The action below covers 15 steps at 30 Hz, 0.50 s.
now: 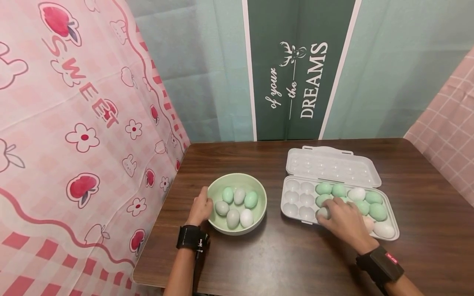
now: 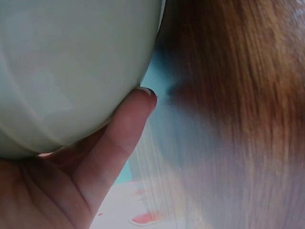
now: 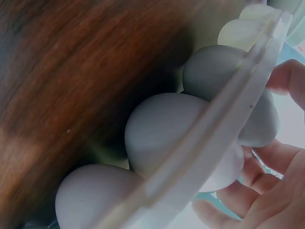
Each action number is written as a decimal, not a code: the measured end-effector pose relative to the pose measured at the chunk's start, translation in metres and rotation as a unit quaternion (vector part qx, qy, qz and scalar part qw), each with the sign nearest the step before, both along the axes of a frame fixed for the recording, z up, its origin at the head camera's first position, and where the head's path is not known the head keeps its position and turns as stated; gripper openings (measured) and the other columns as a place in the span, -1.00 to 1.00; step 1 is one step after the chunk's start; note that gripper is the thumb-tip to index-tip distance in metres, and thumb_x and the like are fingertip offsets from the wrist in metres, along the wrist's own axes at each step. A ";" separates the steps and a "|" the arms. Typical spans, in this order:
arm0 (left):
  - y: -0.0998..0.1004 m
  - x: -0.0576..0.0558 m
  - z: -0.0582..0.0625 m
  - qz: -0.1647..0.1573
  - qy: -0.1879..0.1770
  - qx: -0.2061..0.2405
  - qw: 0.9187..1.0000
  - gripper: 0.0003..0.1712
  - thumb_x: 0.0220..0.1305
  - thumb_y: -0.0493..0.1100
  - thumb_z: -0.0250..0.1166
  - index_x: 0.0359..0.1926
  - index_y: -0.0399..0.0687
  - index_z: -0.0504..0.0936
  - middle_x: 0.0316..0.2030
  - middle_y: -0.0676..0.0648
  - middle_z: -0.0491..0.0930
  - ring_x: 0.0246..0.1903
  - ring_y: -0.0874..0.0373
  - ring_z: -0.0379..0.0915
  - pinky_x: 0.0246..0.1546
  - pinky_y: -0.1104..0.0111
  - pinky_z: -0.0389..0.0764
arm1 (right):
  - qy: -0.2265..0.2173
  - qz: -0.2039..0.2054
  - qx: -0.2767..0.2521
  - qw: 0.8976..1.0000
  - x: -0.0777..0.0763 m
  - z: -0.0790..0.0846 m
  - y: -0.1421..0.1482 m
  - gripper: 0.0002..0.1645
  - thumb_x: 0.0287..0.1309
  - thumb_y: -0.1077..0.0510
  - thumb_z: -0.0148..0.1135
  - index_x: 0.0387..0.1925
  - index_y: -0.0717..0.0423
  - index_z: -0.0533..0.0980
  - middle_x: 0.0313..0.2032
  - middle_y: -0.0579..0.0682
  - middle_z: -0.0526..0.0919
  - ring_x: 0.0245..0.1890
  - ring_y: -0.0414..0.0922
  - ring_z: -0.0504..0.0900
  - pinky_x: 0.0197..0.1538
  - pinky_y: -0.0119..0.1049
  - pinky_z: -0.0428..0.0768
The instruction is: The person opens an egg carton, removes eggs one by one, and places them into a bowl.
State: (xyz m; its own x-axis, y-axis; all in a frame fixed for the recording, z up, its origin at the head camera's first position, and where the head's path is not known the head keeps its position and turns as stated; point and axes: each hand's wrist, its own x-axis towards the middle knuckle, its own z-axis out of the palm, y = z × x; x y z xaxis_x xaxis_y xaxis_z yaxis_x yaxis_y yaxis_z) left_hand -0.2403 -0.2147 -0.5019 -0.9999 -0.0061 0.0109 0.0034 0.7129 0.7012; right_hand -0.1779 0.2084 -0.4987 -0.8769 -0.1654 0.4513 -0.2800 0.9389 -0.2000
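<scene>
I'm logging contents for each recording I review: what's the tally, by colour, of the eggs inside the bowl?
Green eggs: 2
Grey eggs: 3
White egg: 1
Total in the bowl: 6

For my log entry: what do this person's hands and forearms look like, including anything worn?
The left hand and right hand are gloveless; no sleeves show. On the left wrist is a black band with a small dark device; the right has a dark strap bearing a red tag.
</scene>
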 end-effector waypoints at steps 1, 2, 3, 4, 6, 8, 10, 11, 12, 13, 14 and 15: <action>0.000 0.000 0.000 0.002 -0.001 0.001 1.000 -0.54 0.31 -0.27 -0.09 0.22 -0.16 0.34 0.14 -0.34 0.52 0.06 -0.16 0.53 -0.02 -0.02 0.55 | -0.005 0.001 -0.009 1.000 0.000 0.000 0.000 -0.70 -0.21 0.08 0.33 -0.36 0.14 0.58 -0.39 0.08 0.55 -0.48 0.02 0.54 -0.36 0.01 0.45; 0.000 0.000 0.000 0.002 -0.001 0.002 1.000 -0.55 0.31 -0.27 -0.09 0.22 -0.16 0.34 0.14 -0.34 0.52 0.05 -0.16 0.53 -0.01 -0.02 0.55 | -0.009 0.002 -0.018 1.000 0.001 0.001 0.000 -0.68 -0.20 0.09 0.32 -0.33 0.15 0.57 -0.36 0.09 0.53 -0.49 0.00 0.51 -0.41 -0.02 0.46; 0.000 0.000 0.000 0.002 0.000 0.002 1.000 -0.54 0.31 -0.27 -0.09 0.22 -0.16 0.34 0.14 -0.34 0.52 0.06 -0.17 0.53 -0.01 -0.02 0.54 | -0.013 0.003 -0.028 1.000 0.001 0.002 0.000 -0.67 -0.19 0.11 0.32 -0.30 0.17 0.55 -0.34 0.11 0.51 -0.50 -0.01 0.49 -0.45 -0.05 0.45; 0.000 0.000 0.001 0.004 -0.001 0.004 1.000 -0.54 0.31 -0.26 -0.09 0.22 -0.15 0.34 0.14 -0.34 0.52 0.06 -0.17 0.52 0.00 -0.02 0.54 | -0.014 0.006 -0.039 0.999 0.001 0.002 0.000 -0.65 -0.18 0.13 0.31 -0.27 0.18 0.54 -0.31 0.13 0.49 -0.50 -0.03 0.46 -0.49 -0.09 0.44; -0.001 0.000 0.001 0.005 -0.004 0.006 1.000 -0.54 0.32 -0.25 -0.10 0.23 -0.13 0.34 0.15 -0.33 0.51 0.07 -0.16 0.52 0.01 -0.02 0.54 | -0.009 0.014 -0.061 0.998 0.000 0.003 0.000 -0.64 -0.17 0.19 0.27 -0.22 0.22 0.51 -0.27 0.17 0.44 -0.48 -0.03 0.43 -0.51 -0.11 0.43; -0.001 0.000 0.001 0.003 -0.006 0.005 1.000 -0.53 0.32 -0.25 -0.10 0.24 -0.14 0.33 0.16 -0.33 0.50 0.08 -0.16 0.51 0.02 -0.02 0.53 | 0.004 0.027 -0.078 0.997 -0.001 0.003 0.001 -0.63 -0.15 0.26 0.22 -0.20 0.27 0.49 -0.24 0.24 0.41 -0.40 0.03 0.45 -0.43 -0.07 0.45; -0.002 0.000 0.001 0.002 -0.008 0.005 1.000 -0.53 0.32 -0.25 -0.11 0.24 -0.14 0.32 0.16 -0.34 0.50 0.08 -0.16 0.51 0.01 -0.02 0.54 | 0.017 0.039 -0.091 0.995 -0.004 0.002 0.002 -0.65 -0.14 0.31 0.16 -0.19 0.32 0.49 -0.23 0.30 0.39 -0.29 0.10 0.44 -0.33 -0.01 0.45; -0.002 0.000 0.000 0.001 -0.008 0.003 1.000 -0.53 0.32 -0.26 -0.11 0.24 -0.15 0.32 0.16 -0.34 0.50 0.08 -0.15 0.51 0.00 -0.01 0.54 | 0.020 0.043 -0.100 0.994 -0.006 0.001 0.003 -0.67 -0.12 0.34 0.12 -0.19 0.34 0.48 -0.21 0.33 0.38 -0.24 0.14 0.43 -0.28 0.03 0.44; -0.002 0.000 0.000 0.001 -0.009 0.002 1.000 -0.53 0.32 -0.26 -0.11 0.24 -0.15 0.32 0.16 -0.34 0.50 0.08 -0.15 0.51 0.00 -0.01 0.54 | 0.022 0.044 -0.107 0.993 -0.008 0.002 0.003 -0.69 -0.10 0.36 0.09 -0.21 0.36 0.48 -0.21 0.35 0.38 -0.19 0.17 0.41 -0.25 0.04 0.43; -0.001 0.000 0.000 0.001 -0.009 0.001 1.000 -0.53 0.32 -0.26 -0.11 0.24 -0.15 0.32 0.16 -0.34 0.50 0.08 -0.15 0.51 0.00 -0.01 0.54 | 0.021 0.043 -0.115 0.992 -0.009 0.002 0.004 -0.71 -0.08 0.37 0.06 -0.23 0.38 0.47 -0.20 0.37 0.37 -0.16 0.18 0.39 -0.23 0.06 0.42; -0.001 0.001 0.001 0.002 -0.008 0.000 1.000 -0.53 0.31 -0.26 -0.11 0.24 -0.15 0.33 0.16 -0.34 0.50 0.07 -0.15 0.52 0.00 -0.01 0.54 | 0.017 0.039 -0.124 0.991 -0.011 0.002 0.005 -0.74 -0.06 0.38 0.05 -0.24 0.39 0.46 -0.19 0.37 0.35 -0.15 0.18 0.36 -0.22 0.05 0.40; -0.001 0.001 0.001 0.002 -0.007 0.000 1.000 -0.53 0.31 -0.26 -0.10 0.24 -0.15 0.33 0.15 -0.34 0.51 0.07 -0.15 0.52 -0.01 -0.01 0.55 | 0.014 0.034 -0.134 0.990 -0.013 0.002 0.005 -0.76 -0.04 0.38 0.03 -0.26 0.39 0.45 -0.19 0.37 0.35 -0.15 0.18 0.34 -0.21 0.03 0.39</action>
